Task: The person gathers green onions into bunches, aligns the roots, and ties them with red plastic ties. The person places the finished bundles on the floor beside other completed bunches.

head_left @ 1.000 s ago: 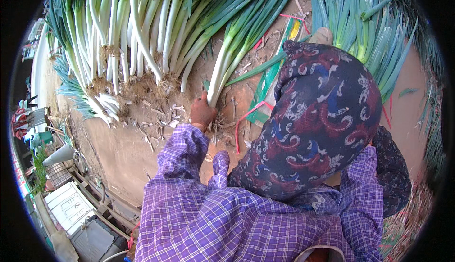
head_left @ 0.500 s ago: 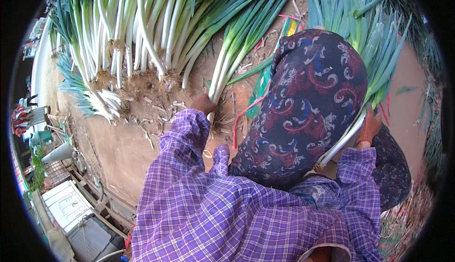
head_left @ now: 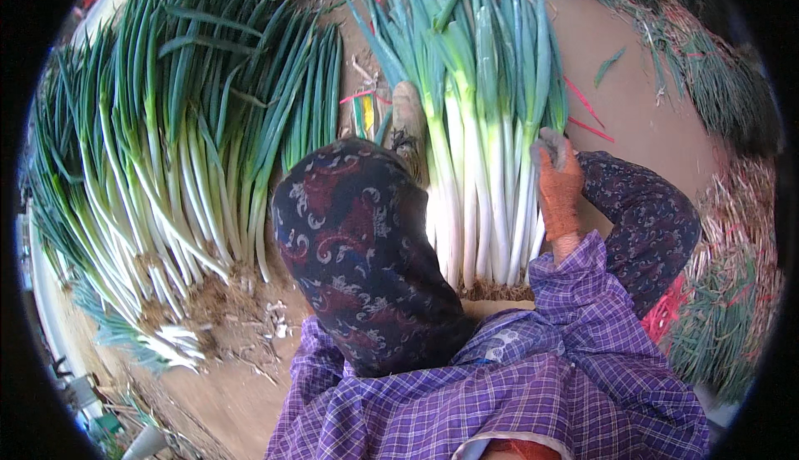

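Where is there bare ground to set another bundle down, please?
Bare dirt lies right of the held bundle of green onions, bordered by straw and crossed by red ties. The left is crowded with laid green onions and root scraps.

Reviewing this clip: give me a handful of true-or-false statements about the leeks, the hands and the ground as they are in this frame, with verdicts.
1. The right hand wears an orange glove and rests against the right side of a bundle of leeks. True.
2. That bundle lies with its roots pointing away from the person. False: the white root ends point toward the person and the green tops away.
3. A second, bigger spread of leeks lies on the ground to the left. True.
4. The left hand grips the left spread of leeks. False: the left hand is not visible, hidden behind the dark patterned cloth.
5. Red strips lie on the bare ground right of the bundle. True.
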`<state>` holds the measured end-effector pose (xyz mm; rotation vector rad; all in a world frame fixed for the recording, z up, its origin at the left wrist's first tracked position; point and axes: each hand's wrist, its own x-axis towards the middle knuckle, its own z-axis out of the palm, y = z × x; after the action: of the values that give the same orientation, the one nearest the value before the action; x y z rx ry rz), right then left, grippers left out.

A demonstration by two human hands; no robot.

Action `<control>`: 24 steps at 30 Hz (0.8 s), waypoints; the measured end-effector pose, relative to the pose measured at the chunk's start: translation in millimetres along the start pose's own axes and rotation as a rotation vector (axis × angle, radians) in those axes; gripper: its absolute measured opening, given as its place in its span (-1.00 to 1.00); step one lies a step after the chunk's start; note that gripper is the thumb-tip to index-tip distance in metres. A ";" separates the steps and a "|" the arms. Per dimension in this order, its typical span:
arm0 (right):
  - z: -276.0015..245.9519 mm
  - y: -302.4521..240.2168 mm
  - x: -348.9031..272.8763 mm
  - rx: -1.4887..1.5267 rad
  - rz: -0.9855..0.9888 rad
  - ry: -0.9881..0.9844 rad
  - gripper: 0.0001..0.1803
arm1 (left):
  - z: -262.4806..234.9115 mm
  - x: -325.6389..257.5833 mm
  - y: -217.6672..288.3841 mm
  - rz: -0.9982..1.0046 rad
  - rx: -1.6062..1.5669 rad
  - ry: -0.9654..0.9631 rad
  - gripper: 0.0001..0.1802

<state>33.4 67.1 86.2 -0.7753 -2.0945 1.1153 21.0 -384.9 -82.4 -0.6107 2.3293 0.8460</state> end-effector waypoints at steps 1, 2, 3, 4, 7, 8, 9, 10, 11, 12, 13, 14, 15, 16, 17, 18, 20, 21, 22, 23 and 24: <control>2.2 -8.6 -3.3 -0.026 0.026 -0.008 -0.69 | -6.2 1.3 0.6 -0.002 -0.030 -0.022 -0.55; -0.3 -19.7 -7.6 -0.065 0.044 -0.010 -0.70 | -7.8 1.4 2.0 -0.003 -0.079 -0.062 -0.54; -0.8 -8.2 -9.2 0.004 0.078 -0.024 -0.71 | -12.2 -1.1 2.6 -0.011 -0.146 -0.122 -0.54; -0.6 16.2 -8.9 0.084 0.117 -0.027 -0.72 | -19.6 -3.4 10.7 -0.015 -0.205 -0.184 -0.54; 10.1 11.0 -8.1 0.181 0.160 -0.124 -0.74 | -65.4 -23.5 24.2 -0.083 -0.504 -0.400 -0.54; 17.8 11.0 -9.0 0.195 0.127 -0.157 -0.74 | -87.6 -34.8 32.6 -0.102 -0.594 -0.473 -0.54; 35.4 -4.6 -10.8 0.374 0.296 -0.180 -0.76 | -113.4 -47.9 39.7 -0.111 -0.671 -0.523 -0.54; 43.3 -38.5 -9.0 0.494 0.495 -0.310 -0.74 | -133.9 -59.5 47.9 -0.112 -0.734 -0.583 -0.54; 53.4 -47.5 -3.8 0.516 0.520 -0.409 -0.71 | -145.6 -66.0 66.2 -0.093 -0.777 -0.674 -0.54; 67.6 -54.3 -0.5 0.542 0.548 -0.517 -0.67 | -154.1 -69.8 81.9 -0.066 -0.805 -0.744 -0.54; 85.2 -52.2 6.2 0.494 0.476 -0.710 -0.67 | -163.9 -76.8 104.4 -0.026 -0.810 -0.812 -0.54; 122.3 -51.6 6.8 0.490 0.394 -0.939 -0.67 | -187.6 -97.7 121.8 0.016 -0.807 -0.800 -0.54; 154.5 -61.7 8.1 0.482 0.417 -1.099 -0.64 | -202.2 -112.3 133.5 0.068 -0.809 -0.778 -0.54; 181.1 -75.5 10.3 0.462 0.432 -1.254 -0.60 | -215.5 -125.8 144.5 0.124 -0.797 -0.727 -0.53; 200.1 -89.1 10.7 0.521 0.403 -1.354 -0.58 | -227.4 -145.3 154.4 0.203 -0.775 -0.631 -0.57; 216.7 -102.6 10.0 0.581 0.373 -1.455 -0.56 | -240.0 -165.7 165.1 0.277 -0.743 -0.525 -0.59; 229.0 -124.8 19.1 0.826 0.455 -1.442 -0.55 | -250.5 -158.6 173.6 0.417 -0.590 -0.524 -0.64; 236.5 -161.5 7.0 1.083 0.570 -1.392 -0.55 | -268.4 -177.2 169.9 0.841 -0.149 -0.364 -0.69; 235.6 -185.7 5.2 1.297 0.684 -1.298 -0.55 | -279.3 -184.8 167.8 1.236 0.224 -0.041 -0.71; 239.2 -206.8 4.0 1.350 0.647 -1.282 -0.58 | -296.4 -189.1 167.8 1.167 0.076 -0.173 -0.76; 245.1 -225.1 7.9 1.404 0.613 -1.258 -0.59 | -309.5 -201.9 177.1 1.096 0.094 -0.167 -0.82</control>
<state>-201.5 -151.8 174.2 0.1633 -0.9895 3.3648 -47.7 -431.0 319.0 0.8511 2.4321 1.1415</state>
